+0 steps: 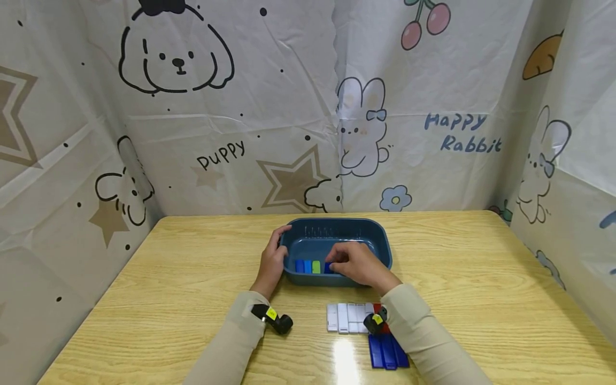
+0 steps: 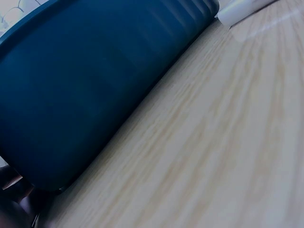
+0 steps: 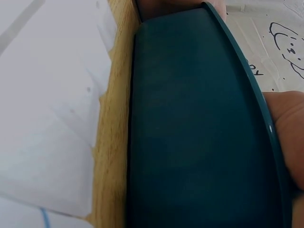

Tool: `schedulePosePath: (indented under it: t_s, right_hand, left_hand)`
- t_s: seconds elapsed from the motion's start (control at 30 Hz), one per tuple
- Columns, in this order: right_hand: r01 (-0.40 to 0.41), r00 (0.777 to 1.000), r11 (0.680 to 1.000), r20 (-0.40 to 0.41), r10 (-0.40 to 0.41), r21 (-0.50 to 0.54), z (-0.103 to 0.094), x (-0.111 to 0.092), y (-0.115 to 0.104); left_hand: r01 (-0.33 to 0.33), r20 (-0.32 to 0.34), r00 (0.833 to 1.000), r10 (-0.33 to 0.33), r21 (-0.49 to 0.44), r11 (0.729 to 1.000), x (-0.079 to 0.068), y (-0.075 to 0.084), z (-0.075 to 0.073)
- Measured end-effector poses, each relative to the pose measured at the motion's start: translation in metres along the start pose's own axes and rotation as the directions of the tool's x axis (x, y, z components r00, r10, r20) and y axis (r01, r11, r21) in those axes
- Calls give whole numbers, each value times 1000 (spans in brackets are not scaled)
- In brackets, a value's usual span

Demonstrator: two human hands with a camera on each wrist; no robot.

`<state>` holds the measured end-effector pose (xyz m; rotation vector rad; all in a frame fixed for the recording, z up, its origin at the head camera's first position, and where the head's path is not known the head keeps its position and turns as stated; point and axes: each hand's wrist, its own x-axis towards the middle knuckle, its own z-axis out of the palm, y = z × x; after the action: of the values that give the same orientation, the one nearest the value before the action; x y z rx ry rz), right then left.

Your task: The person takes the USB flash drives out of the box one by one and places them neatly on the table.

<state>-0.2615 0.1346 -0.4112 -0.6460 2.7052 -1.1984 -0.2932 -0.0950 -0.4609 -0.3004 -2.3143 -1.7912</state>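
A dark teal plastic basin (image 1: 337, 280) stands on the table. My left hand (image 1: 273, 262) grips its left end, thumb over the rim. Inside, along the near wall, stand a blue block (image 1: 300, 266), a lighter blue block (image 1: 308, 266) and a lime green block (image 1: 316, 267). To the right of these, my right hand (image 1: 355, 262) reaches over the near rim and pinches a dark blue block (image 1: 328, 268), which the fingers partly hide. In the right wrist view, the basin's outer wall (image 3: 199, 118) fills the middle, with part of the right hand (image 3: 289, 133) beyond the rim.
In front of the basin lies a row of white flat pieces (image 1: 343, 318), with red pieces (image 1: 385, 326) at its right end, partly under the right wrist. Dark blue flat pieces (image 1: 387, 352) lie nearer. A printed curtain (image 1: 231, 123) rises behind the wooden table (image 1: 192, 299).
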Motion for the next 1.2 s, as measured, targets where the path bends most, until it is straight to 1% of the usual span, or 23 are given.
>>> schedulePosePath:
  t_s: [0.03, 0.13, 0.4, 0.57, 0.67, 0.8, 0.93, 1.2]
  right_hand:
    - [2, 1000, 1000, -1, -2, 0, 0, 0, 0]
    - [15, 1000, 1000, -4, -15, -4, 0, 0, 0]
    - [38, 999, 999, -14, -38, -24, 0, 0, -1]
    - [28, 999, 999, -26, -29, -36, 0, 0, 0]
    - [16, 999, 999, -28, -17, -29, 0, -1, 1]
    - [6, 999, 1000, -39, -6, -2, 0, -2, 2]
    - [5, 998, 999, -67, -3, 34, -2, -4, 2]
    - [39, 994, 990, -106, -25, 135, -9, -6, 4]
  left_hand:
    - [-3, -5, 1000, 3, 4, 1000, 2, -5, 1]
    - [3, -10, 1000, -3, 13, 1000, 2, -4, 1]
    - [3, -2, 1000, -3, -6, 1000, 3, -4, 1]
    - [3, 11, 1000, -2, -30, 1000, 2, -4, 0]
    - [4, 8, 1000, -4, -24, 1000, 2, -3, 1]
    - [2, -6, 1000, -2, -6, 1000, 2, -4, 1]
    - [-1, -14, 1000, 1, 2, 1000, 2, -6, 1]
    - [13, 1, 1000, -13, 1, 1000, 2, -6, 1]
